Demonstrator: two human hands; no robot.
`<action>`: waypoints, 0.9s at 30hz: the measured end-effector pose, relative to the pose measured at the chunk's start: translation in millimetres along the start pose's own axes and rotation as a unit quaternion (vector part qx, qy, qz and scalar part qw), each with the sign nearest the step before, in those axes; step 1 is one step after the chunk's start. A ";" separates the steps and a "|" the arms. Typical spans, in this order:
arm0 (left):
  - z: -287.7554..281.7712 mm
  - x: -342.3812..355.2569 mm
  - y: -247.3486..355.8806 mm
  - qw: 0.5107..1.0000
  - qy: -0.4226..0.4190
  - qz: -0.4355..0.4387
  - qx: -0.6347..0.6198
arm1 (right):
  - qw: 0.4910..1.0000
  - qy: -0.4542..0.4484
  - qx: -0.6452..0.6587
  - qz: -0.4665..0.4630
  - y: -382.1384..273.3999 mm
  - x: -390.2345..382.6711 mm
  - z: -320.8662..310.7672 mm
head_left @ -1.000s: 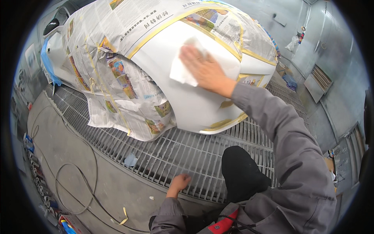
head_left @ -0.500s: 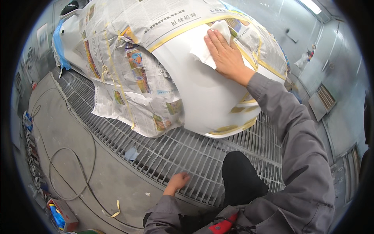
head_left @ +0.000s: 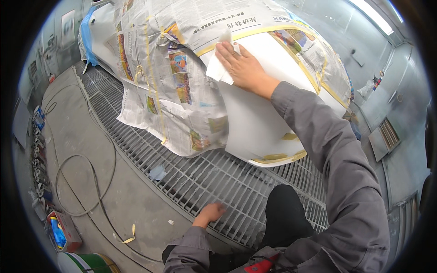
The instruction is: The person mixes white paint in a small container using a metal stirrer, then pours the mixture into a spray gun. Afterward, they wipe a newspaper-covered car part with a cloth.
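My right hand (head_left: 243, 68) presses a folded white wiping cloth (head_left: 217, 68) flat against a white car body panel (head_left: 255, 116), close to its upper left edge by the wheel arch. The fingers lie over the cloth. Yellow masking tape (head_left: 255, 31) borders the panel, and newspaper (head_left: 154, 54) covers the bodywork around it. My left hand (head_left: 210, 214) hangs low over the floor grating, its fingers curled in and slightly blurred. Nothing shows in that hand.
Metal grating (head_left: 191, 177) runs beneath the car. A dark hose (head_left: 75, 157) loops over the grey floor at left. A red box (head_left: 70, 234) with blue and yellow contents and a green bucket (head_left: 84, 261) stand at lower left. A bluish scrap (head_left: 158, 172) lies on the grating.
My right hand has slid the cloth left and somewhat down across the panel to the edge near the wheel arch. The view has shifted slightly. My left hand stays low, fingers curled.
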State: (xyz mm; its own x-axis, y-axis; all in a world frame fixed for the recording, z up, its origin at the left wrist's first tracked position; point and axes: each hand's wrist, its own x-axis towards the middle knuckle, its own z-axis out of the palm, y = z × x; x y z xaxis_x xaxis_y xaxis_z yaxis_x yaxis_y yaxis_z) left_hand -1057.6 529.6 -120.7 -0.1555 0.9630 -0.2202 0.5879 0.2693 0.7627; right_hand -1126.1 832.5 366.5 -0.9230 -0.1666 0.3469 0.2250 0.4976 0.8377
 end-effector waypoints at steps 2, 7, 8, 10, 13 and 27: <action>0.6 -3.4 -1.9 1.000 -0.003 0.006 0.005 | 1.000 -0.006 -0.015 -0.024 -11.4 8.4 5.7; 1.5 -8.5 -3.6 1.000 -0.001 0.008 0.012 | 0.998 -0.025 -0.032 -0.050 -33.5 34.0 15.9; 1.5 -7.6 -2.6 1.000 -0.005 0.006 0.022 | 0.996 -0.036 -0.054 -0.060 -36.3 39.1 18.2; 1.8 -6.2 -0.2 0.999 -0.016 0.004 0.029 | 0.994 -0.046 -0.058 -0.085 -37.7 39.9 21.6; 1.7 -2.6 4.0 0.999 -0.032 0.000 0.012 | 0.987 -0.067 -0.027 -0.144 -25.9 20.6 17.8; -6.5 4.2 -0.6 0.999 -0.029 0.004 -0.024 | 0.999 -0.043 -0.007 -0.019 41.6 -93.2 -43.8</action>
State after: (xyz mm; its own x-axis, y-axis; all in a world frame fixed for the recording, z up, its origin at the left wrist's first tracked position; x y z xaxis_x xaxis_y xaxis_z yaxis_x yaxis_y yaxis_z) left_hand -1063.8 533.6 -118.1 -0.1041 0.9631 -0.2483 0.5494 0.2638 0.7928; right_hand -1017.0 831.5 387.5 -0.9539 -0.1113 0.2788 0.1942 0.4796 0.8558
